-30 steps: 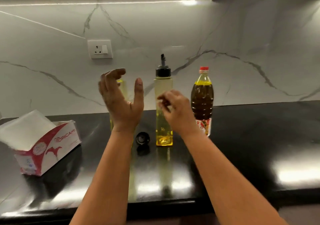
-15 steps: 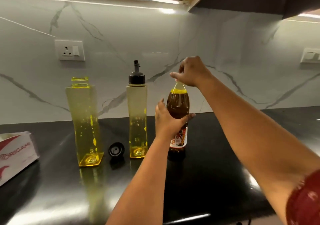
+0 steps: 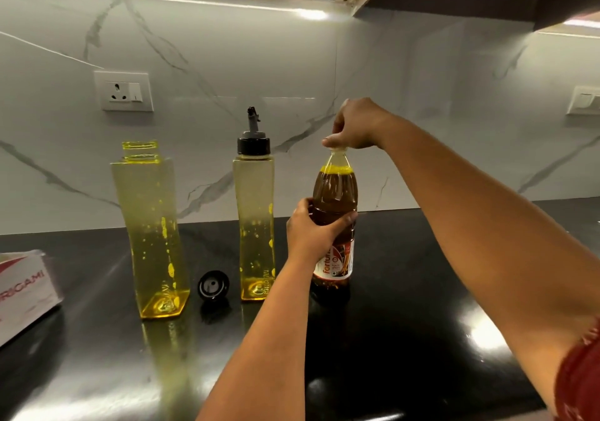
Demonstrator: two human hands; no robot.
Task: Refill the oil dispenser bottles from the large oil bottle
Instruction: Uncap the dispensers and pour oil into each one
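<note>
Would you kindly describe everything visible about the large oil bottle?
The large oil bottle is clear plastic, nearly full of dark brown oil with a yellow rim at the surface, and has a red and white label low down. It stands upright on the black counter. The left hand grips its middle; the right hand pinches its top.

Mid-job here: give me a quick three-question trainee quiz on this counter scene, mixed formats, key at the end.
1. True or false: both dispenser bottles have their caps on.
2. Multiple choice: where is the right hand? A) at the top of the large oil bottle B) on the loose black cap C) on the tissue box
3. Fill in: the left hand grips the large oil bottle around its ____.

Key:
1. False: the left dispenser bottle is open-necked; the middle dispenser bottle wears its spout cap.
2. A
3. Body, above the label.
</note>
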